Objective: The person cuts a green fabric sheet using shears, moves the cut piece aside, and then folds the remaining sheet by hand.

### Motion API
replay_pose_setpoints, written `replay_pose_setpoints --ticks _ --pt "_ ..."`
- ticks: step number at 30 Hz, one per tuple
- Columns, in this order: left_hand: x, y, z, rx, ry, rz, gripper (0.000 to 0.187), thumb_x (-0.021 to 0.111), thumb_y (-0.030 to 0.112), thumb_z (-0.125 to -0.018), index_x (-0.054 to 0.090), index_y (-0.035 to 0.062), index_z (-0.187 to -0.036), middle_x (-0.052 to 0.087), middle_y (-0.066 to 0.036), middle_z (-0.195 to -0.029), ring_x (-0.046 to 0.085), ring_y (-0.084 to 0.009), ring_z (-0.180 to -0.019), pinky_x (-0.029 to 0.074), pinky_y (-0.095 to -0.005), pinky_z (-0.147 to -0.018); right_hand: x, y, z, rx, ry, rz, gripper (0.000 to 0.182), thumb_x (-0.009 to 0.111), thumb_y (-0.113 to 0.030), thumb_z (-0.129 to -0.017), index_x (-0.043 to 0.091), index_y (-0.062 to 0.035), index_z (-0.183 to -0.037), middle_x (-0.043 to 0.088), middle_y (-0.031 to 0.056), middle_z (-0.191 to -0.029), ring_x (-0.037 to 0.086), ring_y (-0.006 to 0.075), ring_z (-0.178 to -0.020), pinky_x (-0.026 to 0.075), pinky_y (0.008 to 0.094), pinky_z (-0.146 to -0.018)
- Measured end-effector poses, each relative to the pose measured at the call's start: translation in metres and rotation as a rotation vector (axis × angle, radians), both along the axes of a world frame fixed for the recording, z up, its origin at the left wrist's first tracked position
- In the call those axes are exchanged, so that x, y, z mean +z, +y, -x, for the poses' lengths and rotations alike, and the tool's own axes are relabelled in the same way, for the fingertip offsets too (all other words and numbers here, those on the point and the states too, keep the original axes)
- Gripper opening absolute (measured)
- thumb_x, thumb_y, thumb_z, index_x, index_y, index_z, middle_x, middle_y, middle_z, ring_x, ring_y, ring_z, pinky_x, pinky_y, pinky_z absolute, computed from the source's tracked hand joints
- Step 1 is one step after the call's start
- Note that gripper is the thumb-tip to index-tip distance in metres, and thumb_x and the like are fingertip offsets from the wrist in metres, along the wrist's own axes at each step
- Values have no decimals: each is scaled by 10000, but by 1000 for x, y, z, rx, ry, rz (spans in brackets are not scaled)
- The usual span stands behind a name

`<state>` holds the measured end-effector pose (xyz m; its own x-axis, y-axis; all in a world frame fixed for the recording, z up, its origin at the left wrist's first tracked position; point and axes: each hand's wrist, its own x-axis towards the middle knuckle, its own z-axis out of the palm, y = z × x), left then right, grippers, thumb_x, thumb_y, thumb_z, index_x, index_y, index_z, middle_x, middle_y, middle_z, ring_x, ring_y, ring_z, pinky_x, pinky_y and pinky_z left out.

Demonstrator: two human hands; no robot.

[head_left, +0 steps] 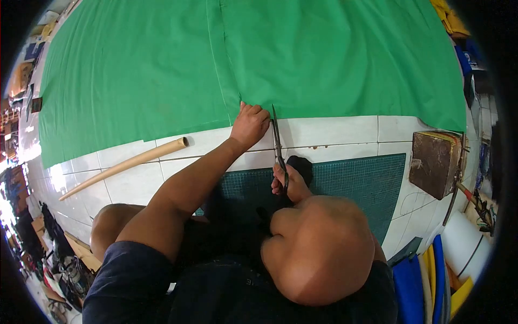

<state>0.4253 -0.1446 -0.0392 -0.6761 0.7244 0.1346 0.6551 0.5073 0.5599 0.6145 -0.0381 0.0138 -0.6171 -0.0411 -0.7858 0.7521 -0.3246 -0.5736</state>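
A large green cloth [324, 59] is spread over the tiled floor, with a seam line running down its middle. At its near edge my left hand [251, 125] is closed on the fabric, knuckles up. My right hand [288, 181] is wrapped round the handles of dark metal scissors [277, 135]. The scissors point away from me, just right of my left hand, with their tips over the cloth's edge. The blades look slightly apart.
A green cutting mat [359, 178] lies under and before my knees. A cardboard tube [127, 166] rests on the tiles at left. At right are a brown block [434, 164], a white roll [464, 243] and blue and yellow rolled items [426, 281].
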Motion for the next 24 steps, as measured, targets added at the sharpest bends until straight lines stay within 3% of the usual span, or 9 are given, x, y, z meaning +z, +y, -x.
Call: replay_pose_setpoints --ticks 7,10,15,24 --pt "3 3 -2 42 2 -30 47 665 101 -778 634 89 -812 555 -95 -811 553 -330 -853 379 -576 -981 2 -10 13 -9 53 -45 530 519 -550 -917 491 -21 -898 546 68 -704 552 142 -596 459 279 -562" --pt "2 3 -2 37 2 -7 53 667 101 -775 636 92 -817 557 -90 -805 554 -326 -848 377 -575 -987 2 -11 16 22 45 -135 499 480 -524 -945 486 -32 -861 553 68 -675 558 133 -562 455 262 -523" --pt "2 2 -2 47 -4 -42 48 669 95 -772 639 91 -809 558 -85 -794 561 -317 -852 376 -573 -997 3 -12 12 -9 75 -185 480 523 -494 -937 480 -43 -780 516 46 -594 521 126 -478 430 258 -454" --pt "2 0 0 45 -74 -53 58 653 99 -786 648 96 -844 575 -83 -823 566 -314 -864 350 -576 -1022 -5 -13 16 -34 69 -210 449 535 -481 -935 490 -51 -815 522 42 -611 526 123 -493 435 255 -466"
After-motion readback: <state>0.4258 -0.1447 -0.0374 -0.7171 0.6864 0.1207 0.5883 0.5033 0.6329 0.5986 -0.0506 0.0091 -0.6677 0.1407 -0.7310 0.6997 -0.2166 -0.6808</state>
